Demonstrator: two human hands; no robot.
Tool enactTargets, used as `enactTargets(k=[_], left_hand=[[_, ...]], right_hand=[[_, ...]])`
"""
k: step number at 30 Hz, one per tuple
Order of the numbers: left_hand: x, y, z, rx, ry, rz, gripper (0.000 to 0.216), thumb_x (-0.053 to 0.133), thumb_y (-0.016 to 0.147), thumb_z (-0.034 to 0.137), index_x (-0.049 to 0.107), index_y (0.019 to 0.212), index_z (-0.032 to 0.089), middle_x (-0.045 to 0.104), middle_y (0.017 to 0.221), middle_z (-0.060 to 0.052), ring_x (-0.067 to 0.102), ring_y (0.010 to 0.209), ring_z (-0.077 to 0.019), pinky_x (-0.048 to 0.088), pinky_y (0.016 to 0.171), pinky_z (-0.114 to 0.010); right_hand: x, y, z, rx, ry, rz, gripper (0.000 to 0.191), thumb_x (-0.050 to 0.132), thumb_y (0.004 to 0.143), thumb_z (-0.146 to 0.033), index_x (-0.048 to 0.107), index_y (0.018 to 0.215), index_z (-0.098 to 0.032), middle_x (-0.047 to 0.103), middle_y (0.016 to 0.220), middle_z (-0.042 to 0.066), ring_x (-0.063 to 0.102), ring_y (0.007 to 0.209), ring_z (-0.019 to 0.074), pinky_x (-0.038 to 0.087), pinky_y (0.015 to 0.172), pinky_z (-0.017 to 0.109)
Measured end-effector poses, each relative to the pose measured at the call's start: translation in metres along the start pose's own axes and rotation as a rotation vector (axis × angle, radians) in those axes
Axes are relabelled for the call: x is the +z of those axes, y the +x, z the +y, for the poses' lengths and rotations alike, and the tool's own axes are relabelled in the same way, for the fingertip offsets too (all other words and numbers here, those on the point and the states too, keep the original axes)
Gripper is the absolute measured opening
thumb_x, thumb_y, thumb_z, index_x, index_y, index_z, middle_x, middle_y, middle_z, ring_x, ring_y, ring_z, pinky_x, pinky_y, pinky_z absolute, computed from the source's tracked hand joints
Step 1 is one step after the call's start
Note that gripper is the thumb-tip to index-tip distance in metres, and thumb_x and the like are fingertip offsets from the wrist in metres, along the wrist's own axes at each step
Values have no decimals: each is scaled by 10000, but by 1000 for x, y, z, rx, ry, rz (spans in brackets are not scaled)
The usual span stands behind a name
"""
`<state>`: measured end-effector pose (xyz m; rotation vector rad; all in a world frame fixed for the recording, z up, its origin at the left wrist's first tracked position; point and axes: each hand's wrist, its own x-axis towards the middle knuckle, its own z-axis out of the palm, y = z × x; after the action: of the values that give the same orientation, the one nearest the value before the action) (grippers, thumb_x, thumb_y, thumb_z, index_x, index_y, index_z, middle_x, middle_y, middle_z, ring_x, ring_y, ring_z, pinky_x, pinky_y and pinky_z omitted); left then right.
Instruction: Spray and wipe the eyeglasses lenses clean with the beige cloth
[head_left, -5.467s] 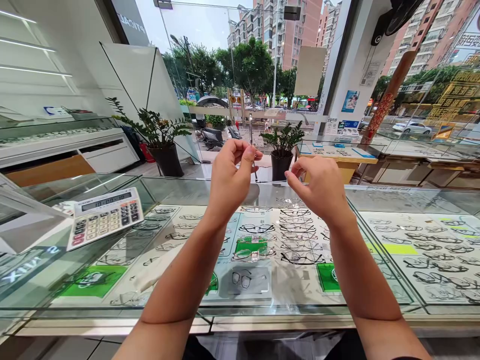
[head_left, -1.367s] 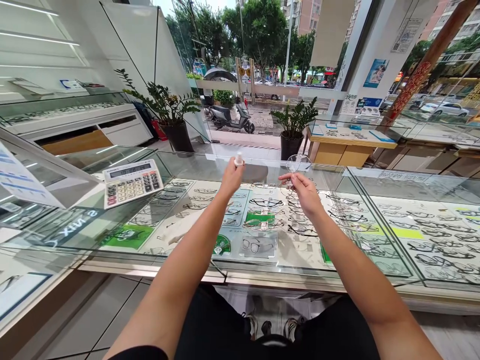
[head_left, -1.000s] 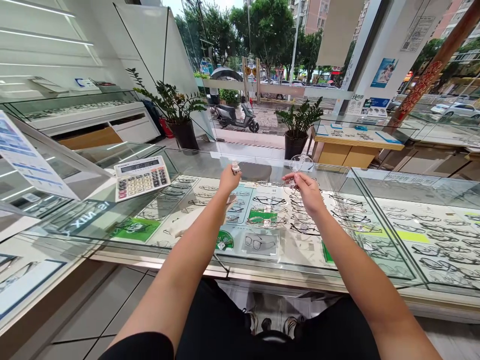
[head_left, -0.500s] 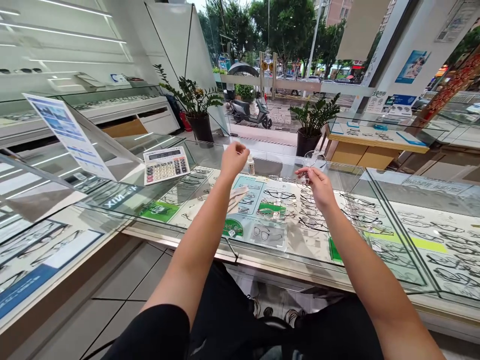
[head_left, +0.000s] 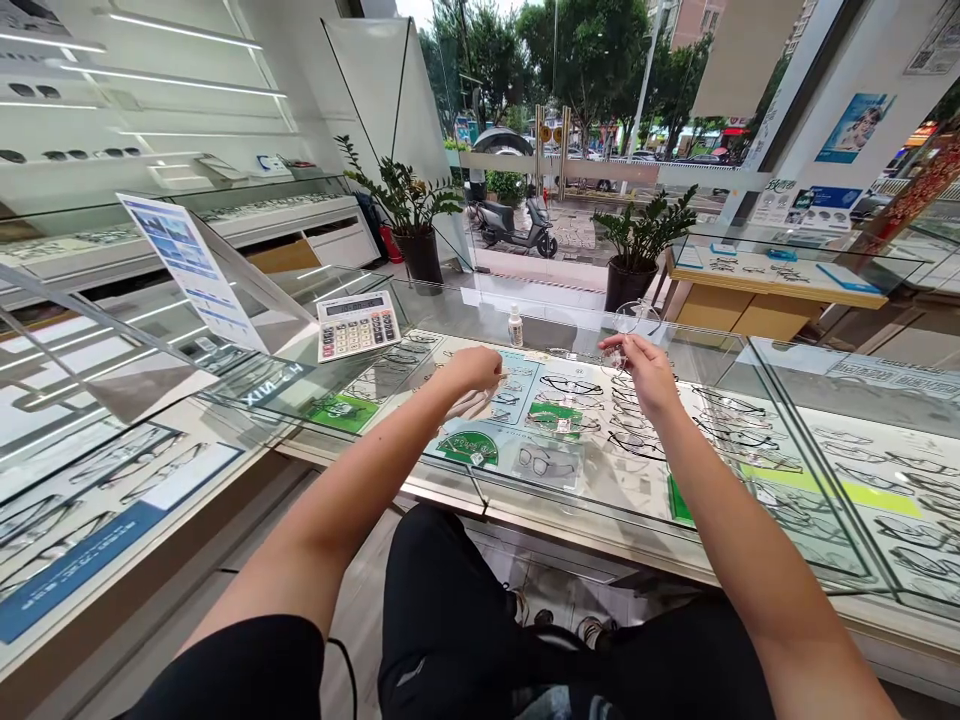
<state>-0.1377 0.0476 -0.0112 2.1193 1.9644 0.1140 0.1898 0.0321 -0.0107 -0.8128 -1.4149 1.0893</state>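
My left hand (head_left: 480,369) is closed, held low over the glass counter, its fingers curled out of sight; whether anything is in them is hidden. Beyond it a small white bottle (head_left: 515,327) stands upright on the glass, apart from the hand. My right hand (head_left: 651,372) pinches a pair of thin-framed eyeglasses (head_left: 639,317) above the counter. One round clear lens shows past the fingertips, while the rest of the frame is partly covered. Under the glass countertop (head_left: 420,470) several rows of eyeglasses (head_left: 570,386) lie on display.
A calculator (head_left: 358,326) rests on the counter to the left, beside a tilted printed sign (head_left: 191,270). Potted plants (head_left: 416,215) stand beyond the counter by the window. Another glass display section (head_left: 862,450) adjoins on the right.
My left hand has come down from beside the white bottle, lower and nearer to me over the glass. My right hand keeps hold of the eyeglasses in about the same place. The view has shifted slightly.
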Motion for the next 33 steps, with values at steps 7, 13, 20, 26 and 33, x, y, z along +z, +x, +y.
enactTargets(k=[7,13,20,26,33], left_hand=[[-22,-7,-8,63,-135,162,238,570,889,366,524,695,236,676,743,-100,616,727,-280,450,723,-368],[-72,-24,16,209,-299,396,136,428,987,302,527,924,233,649,831,-44,591,793,-234,419,712,-333],[-120,-39,96,557,-564,555,56,498,1013,219,532,970,230,534,672,17,437,568,-149,330,602,-304],[-128,-29,154,709,-688,831,154,598,1059,326,526,953,239,600,786,5,583,687,-142,408,670,-308],[-120,-29,177,756,-779,881,186,582,1090,384,530,965,257,646,779,9,598,633,-128,376,577,-309]], right_hand=[[-2,2,1,7,6,-19,322,660,983,-541,826,1003,-265,822,1113,52,680,1024,215,491,860,348],[5,-4,-14,0,-1,-98,318,691,964,-556,843,996,-279,825,1142,47,681,1084,224,501,912,362],[21,15,-79,-71,166,-159,299,751,919,-599,827,998,-321,788,1337,15,660,1320,256,534,1079,423],[21,38,-129,-204,177,-105,346,647,996,-633,792,1056,-325,757,1394,-17,676,1330,243,536,1130,469],[20,37,-132,-178,164,-5,334,696,961,-623,801,1046,-317,795,1239,30,717,1179,268,616,1047,474]])
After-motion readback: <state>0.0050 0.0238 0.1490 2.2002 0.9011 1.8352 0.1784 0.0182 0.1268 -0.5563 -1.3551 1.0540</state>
